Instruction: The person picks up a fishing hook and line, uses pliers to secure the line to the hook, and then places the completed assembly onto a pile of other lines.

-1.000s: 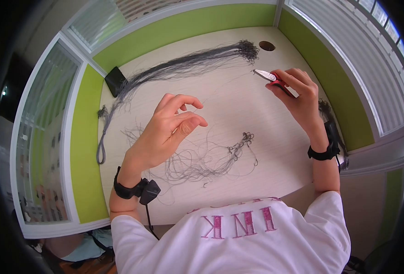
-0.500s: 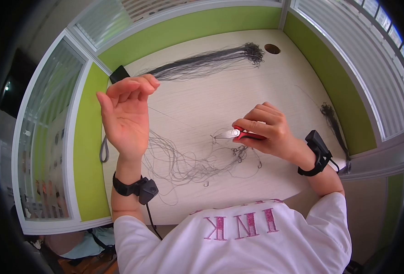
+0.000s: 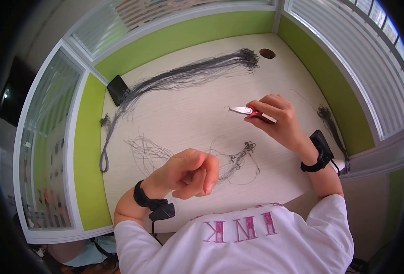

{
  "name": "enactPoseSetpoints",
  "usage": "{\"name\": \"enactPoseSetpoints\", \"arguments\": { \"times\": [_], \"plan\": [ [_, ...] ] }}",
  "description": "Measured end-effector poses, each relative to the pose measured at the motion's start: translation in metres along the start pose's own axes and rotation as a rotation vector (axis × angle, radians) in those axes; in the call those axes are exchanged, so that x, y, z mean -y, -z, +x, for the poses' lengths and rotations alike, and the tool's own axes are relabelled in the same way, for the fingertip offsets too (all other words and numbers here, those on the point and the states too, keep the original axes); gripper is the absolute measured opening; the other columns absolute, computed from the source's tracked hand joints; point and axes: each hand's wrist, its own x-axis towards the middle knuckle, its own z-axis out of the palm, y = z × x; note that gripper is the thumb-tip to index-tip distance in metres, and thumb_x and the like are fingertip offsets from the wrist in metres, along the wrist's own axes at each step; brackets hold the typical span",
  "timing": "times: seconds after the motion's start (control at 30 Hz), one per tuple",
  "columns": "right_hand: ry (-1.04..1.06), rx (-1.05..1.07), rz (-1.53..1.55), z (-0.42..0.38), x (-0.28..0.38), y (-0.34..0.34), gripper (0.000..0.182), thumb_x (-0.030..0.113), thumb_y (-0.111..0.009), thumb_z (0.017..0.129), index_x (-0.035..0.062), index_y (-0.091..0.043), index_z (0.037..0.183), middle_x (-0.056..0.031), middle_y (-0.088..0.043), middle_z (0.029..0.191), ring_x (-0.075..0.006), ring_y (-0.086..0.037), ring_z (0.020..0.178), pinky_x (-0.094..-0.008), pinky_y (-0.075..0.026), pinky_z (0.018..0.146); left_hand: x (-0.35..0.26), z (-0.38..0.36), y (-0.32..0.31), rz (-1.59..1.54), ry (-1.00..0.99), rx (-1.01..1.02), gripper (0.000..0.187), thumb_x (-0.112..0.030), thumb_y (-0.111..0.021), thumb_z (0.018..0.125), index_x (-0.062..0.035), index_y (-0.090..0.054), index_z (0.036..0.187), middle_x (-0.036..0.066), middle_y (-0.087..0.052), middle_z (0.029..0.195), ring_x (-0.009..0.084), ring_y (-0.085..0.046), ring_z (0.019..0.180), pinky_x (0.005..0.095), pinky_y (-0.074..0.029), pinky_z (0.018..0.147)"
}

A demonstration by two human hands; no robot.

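My right hand [image 3: 277, 118] is wrapped round red-and-black handled pliers [image 3: 244, 110], whose silver jaws point left above the desk. At the jaw tips sits a small fish hook [image 3: 228, 109]. Low in front of my chest, my left hand [image 3: 190, 173] is closed, thumb and fingers curled together; whether a thin line runs from it, I cannot make out. Beneath and beside it lies a loose tangle of fishing line [image 3: 147, 150], partly hidden by that hand. Several dark fish hooks [image 3: 247, 148] are clustered at the tangle's right end.
A long bundle of lines [image 3: 183, 71] with hooks stretches across the back of the desk [image 3: 179, 116], passing a black box [image 3: 117, 90] at left. Another dark bundle [image 3: 330, 121] lies by the right green partition [image 3: 330, 82]. A round hole [image 3: 267, 53] is at the back right.
My left hand has come down and right from its raised, open pose, and its fingers have closed. My right hand has lifted the pliers and hook away from the hook cluster, slightly rightward.
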Motion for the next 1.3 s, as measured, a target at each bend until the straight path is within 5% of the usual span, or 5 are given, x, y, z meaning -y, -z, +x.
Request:
{"name": "enactPoseSetpoints", "arguments": {
  "times": [0.33, 0.6, 0.77, 1.03, 1.3],
  "plan": [
    [0.07, 0.105, 0.174, -0.006, 0.036, -0.012, 0.033, 0.013, -0.082, 0.065, 0.0097, -0.069, 0.096, -0.002, -0.062, 0.079, -0.019, -0.058, 0.07, -0.0325, -0.043, 0.065, -0.042, 0.0, -0.001, 0.399, -0.779, -0.333, 0.063, -0.044, -0.016, 0.106, -0.0013, -0.063, 0.108, 0.014, -0.062, 0.11, 0.0233, -0.06, 0.098, 0.0322, -0.047, 0.083],
    [0.087, -0.074, -0.016, 0.002, 0.025, 0.0, 0.031, 0.018, -0.084, 0.067, 0.0111, -0.069, 0.092, 0.0003, -0.062, 0.075, -0.0171, -0.056, 0.065, -0.0309, -0.042, 0.061, -0.042, -0.001, 0.031, 1.488, -0.434, -0.955, 0.039, -0.025, -0.035, 0.106, 0.001, -0.064, 0.102, 0.012, -0.067, 0.103, 0.0187, -0.061, 0.097, 0.0308, -0.044, 0.09],
    [0.069, -0.116, -0.084, 0.006, 0.02, 0.009, 0.032, 0.016, -0.085, 0.065, 0.0106, -0.069, 0.093, -0.0001, -0.061, 0.074, -0.0171, -0.055, 0.065, -0.031, -0.041, 0.06, -0.024, 0.003, 0.025, 1.439, 0.178, -0.779, 0.031, -0.02, -0.051, 0.101, 0.0012, -0.065, 0.083, 0.01, -0.06, 0.082, 0.0147, -0.051, 0.064, 0.027, -0.041, 0.056],
    [0.037, -0.015, -0.061, 0.002, 0.017, 0.005, 0.031, 0.016, -0.083, 0.067, 0.01, -0.069, 0.093, -0.0005, -0.061, 0.074, -0.018, -0.056, 0.065, -0.0309, -0.043, 0.061, -0.01, 0.02, 0.005, 1.572, -0.74, -0.502, 0.039, -0.023, -0.054, 0.099, -0.0052, -0.055, 0.065, 0.006, -0.055, 0.07, 0.022, -0.054, 0.068, 0.038, -0.045, 0.081],
    [0.045, 0.017, 0.001, -0.001, 0.025, -0.006, 0.026, 0.019, -0.081, 0.071, 0.0105, -0.068, 0.093, -0.0001, -0.06, 0.073, -0.0179, -0.056, 0.064, -0.031, -0.043, 0.061, 0.008, 0.008, 0.0, 0.645, -0.555, -0.385, 0.045, -0.028, -0.038, 0.105, -0.0077, -0.048, 0.066, 0.002, -0.045, 0.059, 0.0168, -0.045, 0.063, 0.0344, -0.042, 0.075]
  ]
}}
